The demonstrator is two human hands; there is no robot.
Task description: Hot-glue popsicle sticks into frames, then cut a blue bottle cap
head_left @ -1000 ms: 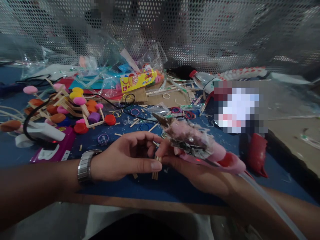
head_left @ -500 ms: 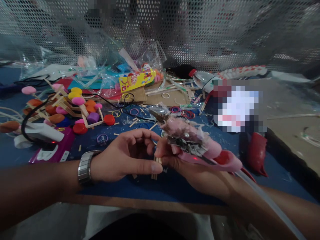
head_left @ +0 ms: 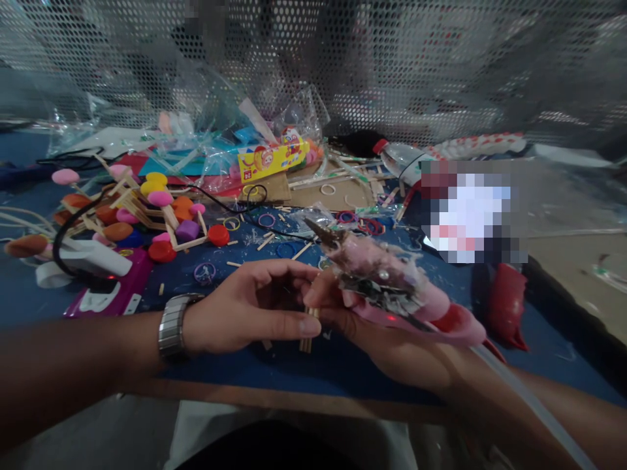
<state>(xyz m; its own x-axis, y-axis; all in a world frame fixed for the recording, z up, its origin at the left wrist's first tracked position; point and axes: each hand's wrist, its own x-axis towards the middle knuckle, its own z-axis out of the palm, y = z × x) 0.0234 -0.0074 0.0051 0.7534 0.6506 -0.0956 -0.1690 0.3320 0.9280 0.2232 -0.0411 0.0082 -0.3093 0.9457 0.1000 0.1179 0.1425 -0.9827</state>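
Between the thumb and fingers of my left hand point(head_left: 249, 310) is a small bundle of short wooden sticks point(head_left: 306, 343), held upright over the table. A pink hot glue gun point(head_left: 426, 303) is in my right hand point(head_left: 377, 336). Its nozzle tilts up to the left, with dried glue and grime over its front, and a red light shows on its side. A clear glue stick point(head_left: 529, 391) runs out of its back. My right fingertips meet the sticks too; the gun hides part of that hand.
Left lies a stick model with coloured clay pieces point(head_left: 188, 230), behind a purple power strip point(head_left: 132, 274). A yellow clay packet point(head_left: 269, 160) and plastic wrap are at the back. To the right are a plastic bottle point(head_left: 401, 160), a blurred lit screen point(head_left: 467, 212) and a red object point(head_left: 507, 303).
The whole view has shifted slightly, so things sit a little farther right. Both hands keep nearly the same pose around the sticks and the glue gun.
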